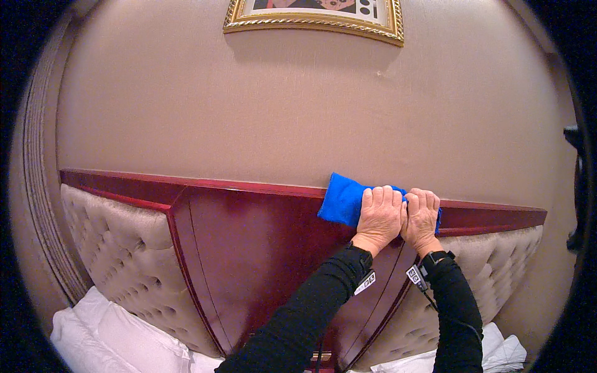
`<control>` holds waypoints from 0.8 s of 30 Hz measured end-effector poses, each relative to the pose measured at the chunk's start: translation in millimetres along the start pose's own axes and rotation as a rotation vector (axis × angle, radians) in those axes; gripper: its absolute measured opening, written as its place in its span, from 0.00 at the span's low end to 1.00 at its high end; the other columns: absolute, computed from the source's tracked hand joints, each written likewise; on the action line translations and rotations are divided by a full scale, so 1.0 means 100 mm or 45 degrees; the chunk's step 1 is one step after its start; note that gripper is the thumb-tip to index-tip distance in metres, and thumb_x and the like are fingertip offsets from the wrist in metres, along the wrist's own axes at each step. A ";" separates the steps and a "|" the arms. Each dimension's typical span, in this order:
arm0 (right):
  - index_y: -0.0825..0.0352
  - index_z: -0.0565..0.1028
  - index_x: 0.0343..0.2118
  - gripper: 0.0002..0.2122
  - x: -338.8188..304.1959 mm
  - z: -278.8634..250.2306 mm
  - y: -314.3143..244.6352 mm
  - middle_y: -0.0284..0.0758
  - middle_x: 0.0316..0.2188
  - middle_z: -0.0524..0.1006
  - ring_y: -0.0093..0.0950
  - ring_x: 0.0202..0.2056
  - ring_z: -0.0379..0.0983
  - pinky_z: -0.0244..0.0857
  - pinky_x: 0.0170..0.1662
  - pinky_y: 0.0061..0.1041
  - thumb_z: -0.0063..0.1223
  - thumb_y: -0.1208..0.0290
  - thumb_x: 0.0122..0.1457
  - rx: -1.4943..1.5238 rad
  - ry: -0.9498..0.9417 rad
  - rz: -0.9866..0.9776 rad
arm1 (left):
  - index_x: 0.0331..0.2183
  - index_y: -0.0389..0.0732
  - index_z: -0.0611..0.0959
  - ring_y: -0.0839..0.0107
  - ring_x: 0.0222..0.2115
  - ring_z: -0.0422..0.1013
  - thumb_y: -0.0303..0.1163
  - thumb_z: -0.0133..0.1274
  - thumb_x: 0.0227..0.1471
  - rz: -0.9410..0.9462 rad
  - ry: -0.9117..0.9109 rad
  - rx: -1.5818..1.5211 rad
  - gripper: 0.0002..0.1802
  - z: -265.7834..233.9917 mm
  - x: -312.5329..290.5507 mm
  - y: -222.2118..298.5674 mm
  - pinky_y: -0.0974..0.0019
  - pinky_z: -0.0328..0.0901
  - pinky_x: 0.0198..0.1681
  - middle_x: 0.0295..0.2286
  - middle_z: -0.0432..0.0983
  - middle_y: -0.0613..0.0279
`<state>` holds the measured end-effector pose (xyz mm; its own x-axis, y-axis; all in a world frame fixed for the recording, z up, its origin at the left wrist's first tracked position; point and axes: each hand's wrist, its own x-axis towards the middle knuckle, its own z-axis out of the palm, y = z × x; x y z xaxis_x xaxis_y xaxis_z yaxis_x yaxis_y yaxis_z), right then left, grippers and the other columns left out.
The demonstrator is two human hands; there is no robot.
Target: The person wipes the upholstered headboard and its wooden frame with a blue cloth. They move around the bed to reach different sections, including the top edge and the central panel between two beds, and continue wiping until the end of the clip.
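A bright blue cloth [342, 200] lies folded over the top ledge of the dark red wooden headboard [261, 248]. My left hand [379, 216] is closed on the cloth, its fingers bent over the ledge. Right beside it, my right hand [421, 216] grips the cloth's other end, and a small blue edge shows past its outer side. The two hands touch at the thumbs, which are partly hidden. Both wrists carry black bands with white tags.
Tufted beige panels [124, 255] flank the wooden middle. White pillows [118, 329] lie at the lower left, with more white bedding [504, 351] at the lower right. A gold picture frame [317, 23] hangs on the beige wall [280, 99]. A fluted trim runs along the left.
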<state>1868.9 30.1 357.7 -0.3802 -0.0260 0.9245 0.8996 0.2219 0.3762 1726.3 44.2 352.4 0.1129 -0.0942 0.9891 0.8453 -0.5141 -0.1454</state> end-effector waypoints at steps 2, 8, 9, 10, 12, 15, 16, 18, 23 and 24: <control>0.63 0.72 0.38 0.11 0.02 0.02 -0.02 0.40 0.41 0.72 0.42 0.44 0.66 0.56 0.52 0.43 0.52 0.65 0.54 -0.015 0.018 0.014 | 0.29 0.46 0.75 0.61 0.35 0.65 0.42 0.51 0.53 0.003 0.014 0.000 0.10 0.01 0.00 -0.02 0.55 0.58 0.44 0.29 0.67 0.60; 0.62 0.72 0.34 0.10 0.08 0.08 -0.22 0.37 0.37 0.71 0.37 0.44 0.65 0.54 0.53 0.42 0.49 0.60 0.59 -0.328 -0.131 0.429 | 0.27 0.48 0.73 0.62 0.32 0.65 0.40 0.51 0.53 0.100 0.053 -0.038 0.09 -0.08 0.00 -0.02 0.56 0.58 0.41 0.26 0.66 0.62; 0.62 0.72 0.33 0.10 0.09 0.09 -0.27 0.36 0.37 0.71 0.38 0.45 0.65 0.54 0.54 0.42 0.49 0.59 0.60 -0.252 -0.081 0.398 | 0.27 0.47 0.73 0.62 0.32 0.65 0.39 0.52 0.52 0.063 0.080 -0.030 0.09 -0.11 -0.01 -0.05 0.55 0.59 0.41 0.26 0.66 0.62; 0.62 0.72 0.33 0.10 0.11 0.10 -0.34 0.36 0.37 0.71 0.38 0.45 0.65 0.54 0.54 0.42 0.49 0.60 0.60 -0.229 -0.054 0.387 | 0.27 0.47 0.73 0.62 0.32 0.65 0.39 0.52 0.52 0.090 0.048 -0.022 0.08 -0.16 -0.01 -0.11 0.55 0.59 0.41 0.26 0.66 0.61; 0.62 0.72 0.34 0.10 0.16 0.11 -0.50 0.36 0.38 0.72 0.38 0.46 0.65 0.53 0.55 0.43 0.49 0.60 0.60 -0.138 -0.034 0.363 | 0.27 0.47 0.72 0.61 0.32 0.65 0.37 0.52 0.51 0.141 0.061 0.026 0.07 -0.27 -0.05 -0.28 0.55 0.59 0.41 0.26 0.66 0.61; 0.63 0.72 0.34 0.09 0.30 0.21 -0.89 0.38 0.40 0.71 0.39 0.48 0.65 0.52 0.55 0.44 0.51 0.63 0.57 -0.045 0.004 0.330 | 0.27 0.45 0.72 0.60 0.33 0.66 0.34 0.51 0.51 0.159 -0.012 0.117 0.06 -0.47 -0.17 -0.68 0.54 0.60 0.41 0.26 0.66 0.59; 0.63 0.73 0.34 0.09 0.35 0.25 -1.04 0.38 0.40 0.71 0.39 0.48 0.64 0.52 0.55 0.44 0.52 0.62 0.57 -0.012 0.021 0.329 | 0.28 0.45 0.73 0.59 0.33 0.66 0.34 0.51 0.51 0.158 -0.010 0.139 0.06 -0.54 -0.21 -0.82 0.54 0.60 0.42 0.27 0.66 0.58; 0.62 0.73 0.34 0.10 0.47 0.34 -1.35 0.38 0.41 0.71 0.39 0.49 0.64 0.51 0.56 0.45 0.53 0.61 0.55 0.041 0.006 0.333 | 0.30 0.43 0.73 0.57 0.36 0.67 0.34 0.51 0.51 0.153 -0.016 0.176 0.06 -0.72 -0.28 -1.11 0.52 0.60 0.45 0.30 0.68 0.57; 0.61 0.72 0.33 0.10 0.76 0.57 -2.14 0.37 0.40 0.71 0.38 0.46 0.65 0.54 0.52 0.45 0.54 0.61 0.53 0.192 0.059 0.244 | 0.41 0.39 0.73 0.51 0.43 0.66 0.34 0.54 0.50 0.116 -0.060 0.273 0.17 -1.23 -0.52 -1.88 0.46 0.58 0.52 0.39 0.70 0.51; 0.60 0.71 0.33 0.10 0.82 0.61 -2.26 0.37 0.38 0.70 0.38 0.45 0.65 0.55 0.51 0.44 0.53 0.60 0.54 0.200 0.041 0.237 | 0.43 0.39 0.73 0.51 0.45 0.66 0.34 0.54 0.50 0.132 -0.056 0.308 0.18 -1.30 -0.56 -2.01 0.46 0.58 0.53 0.40 0.70 0.51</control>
<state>1621.9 36.9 344.8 -0.2014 -0.0007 0.9795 0.9081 0.3747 0.1870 1482.6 41.7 323.7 0.2236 -0.0958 0.9700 0.9277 -0.2843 -0.2420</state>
